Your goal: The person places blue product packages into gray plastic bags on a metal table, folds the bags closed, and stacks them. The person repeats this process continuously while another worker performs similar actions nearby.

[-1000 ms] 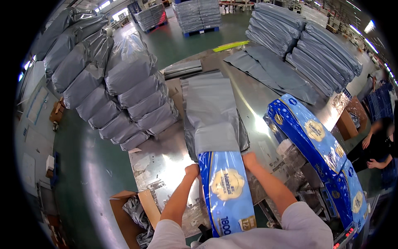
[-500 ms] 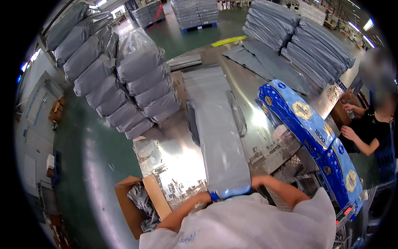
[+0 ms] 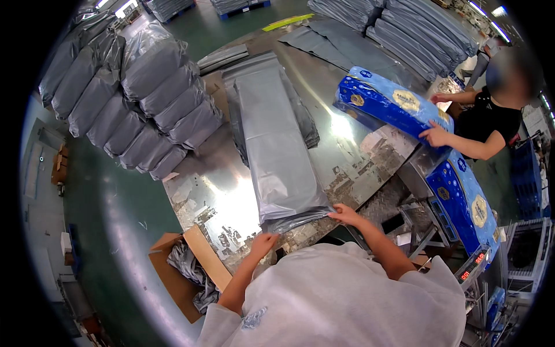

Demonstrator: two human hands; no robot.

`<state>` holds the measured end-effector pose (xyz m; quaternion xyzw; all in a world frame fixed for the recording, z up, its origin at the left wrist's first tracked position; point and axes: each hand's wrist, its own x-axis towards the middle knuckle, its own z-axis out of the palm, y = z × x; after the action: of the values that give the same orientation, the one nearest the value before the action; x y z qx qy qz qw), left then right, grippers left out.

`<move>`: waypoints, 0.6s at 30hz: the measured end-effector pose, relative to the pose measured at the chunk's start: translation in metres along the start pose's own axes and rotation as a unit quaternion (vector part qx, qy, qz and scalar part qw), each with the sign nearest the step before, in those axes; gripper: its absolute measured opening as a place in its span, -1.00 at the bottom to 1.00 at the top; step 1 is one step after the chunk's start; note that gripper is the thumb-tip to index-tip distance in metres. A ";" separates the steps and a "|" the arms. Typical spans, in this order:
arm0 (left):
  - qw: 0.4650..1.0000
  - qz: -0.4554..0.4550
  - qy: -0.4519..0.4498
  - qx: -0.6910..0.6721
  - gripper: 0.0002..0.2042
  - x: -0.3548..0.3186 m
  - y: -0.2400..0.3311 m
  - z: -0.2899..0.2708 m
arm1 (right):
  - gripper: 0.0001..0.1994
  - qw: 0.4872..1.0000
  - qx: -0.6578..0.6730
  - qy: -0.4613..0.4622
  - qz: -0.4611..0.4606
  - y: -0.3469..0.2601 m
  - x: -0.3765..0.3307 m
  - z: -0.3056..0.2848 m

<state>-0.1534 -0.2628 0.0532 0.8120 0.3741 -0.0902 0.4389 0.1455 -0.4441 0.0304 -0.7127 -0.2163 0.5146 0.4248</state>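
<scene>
- Two bare hands reach forward from bent forearms to the near end of a long grey bag [image 3: 277, 144] lying lengthwise on the metal table [image 3: 358, 156].
- The left hand [image 3: 263, 244] curls loosely below the bag's open mouth; whether it grips, I cannot tell.
- The right hand [image 3: 345, 214] pinches the bag's corner.
- Farther right, a co-worker's hand [image 3: 435, 136] rests on a blue package [image 3: 393, 104].

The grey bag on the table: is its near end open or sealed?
Open. The grey bag lies flat, and its near edge is ruffled and parted where the right hand grips it; the left hand rests just short of it.
</scene>
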 end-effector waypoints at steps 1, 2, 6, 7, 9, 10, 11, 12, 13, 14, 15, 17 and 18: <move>0.999 0.040 0.027 -0.009 -0.62 0.013 0.013 0.011 | -0.64 0.999 0.022 0.015 -0.026 -0.003 -0.001 0.007; 0.995 0.083 0.052 -0.016 -0.67 0.028 0.027 0.022 | -0.66 1.000 0.027 0.001 0.000 0.001 0.002 0.006; 0.977 0.203 0.036 -0.059 -0.67 0.079 0.064 0.061 | -0.70 0.999 0.044 -0.003 0.031 0.021 0.016 0.009; 0.969 0.229 0.044 -0.076 -0.66 0.096 0.055 0.076 | -0.70 0.999 0.045 0.005 0.021 0.023 0.015 0.012; 0.970 0.216 0.109 0.019 -0.63 0.126 0.036 0.093 | -0.67 0.999 0.050 0.013 -0.016 0.039 0.020 0.011; 0.966 0.208 0.139 0.067 -0.62 0.137 0.026 0.098 | -0.66 0.998 0.047 0.017 -0.027 0.042 0.020 0.011; 0.969 0.195 0.132 0.074 -0.63 0.142 0.014 0.099 | -0.66 0.998 0.044 0.019 -0.037 0.045 0.019 0.012; 0.972 0.178 0.129 0.080 -0.63 0.140 0.001 0.096 | -0.65 0.998 0.030 0.013 -0.055 0.045 0.016 0.015; 0.975 0.162 0.126 0.087 -0.64 0.139 -0.008 0.095 | -0.68 0.998 0.032 0.003 -0.058 0.044 0.013 0.016; 0.988 0.087 -0.028 0.123 -0.66 0.123 0.022 0.075 | -0.70 0.998 0.036 0.004 -0.057 0.051 0.013 0.012; 0.991 0.103 -0.028 0.086 -0.67 0.116 0.020 0.074 | -0.72 0.997 0.039 -0.008 -0.061 0.050 0.011 0.015; 0.989 0.141 -0.039 0.011 -0.68 0.107 0.018 0.084 | -0.74 0.995 0.048 -0.016 -0.086 0.054 0.009 0.018; 0.985 0.169 -0.018 0.009 -0.70 0.093 0.049 0.076 | -0.74 0.994 0.051 -0.014 -0.097 0.059 0.009 0.016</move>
<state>-0.0401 -0.2895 -0.0053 0.8657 0.2228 -0.0327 0.4471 0.1268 -0.4637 -0.0249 -0.6585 -0.2634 0.4910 0.5059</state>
